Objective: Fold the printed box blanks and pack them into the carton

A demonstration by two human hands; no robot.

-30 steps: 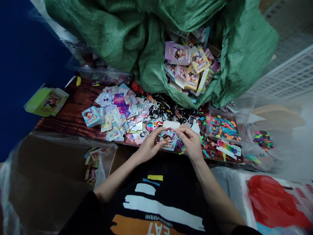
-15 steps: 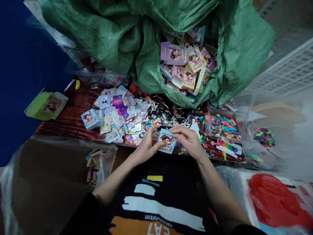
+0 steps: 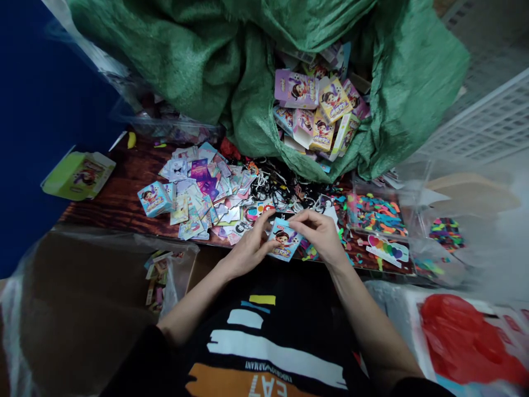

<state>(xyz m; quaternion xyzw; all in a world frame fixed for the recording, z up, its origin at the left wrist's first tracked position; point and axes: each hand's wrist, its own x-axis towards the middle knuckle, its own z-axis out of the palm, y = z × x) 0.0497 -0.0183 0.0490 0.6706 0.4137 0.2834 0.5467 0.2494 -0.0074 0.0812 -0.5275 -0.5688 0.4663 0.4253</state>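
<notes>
A small blue cardboard box with a cartoon figure is held in front of my chest, at the table's front edge. My left hand grips its left side, thumb on the front face. My right hand pinches the box's top right corner between thumb and fingers. Just beyond the hands lie tangled black and white cords. Left of them spreads a heap of printed cards and stickers. Another blue box stands at that heap's left edge.
A green woven sack full of small boxes looms behind. Clear trays with colourful pieces sit to the right. A flattened green box lies at far left. Below are a lined carton and red plastic.
The blue box has tilted slightly, its top leaning right. My right fingers have drawn closer together at its top corner. My left hand keeps its hold.
</notes>
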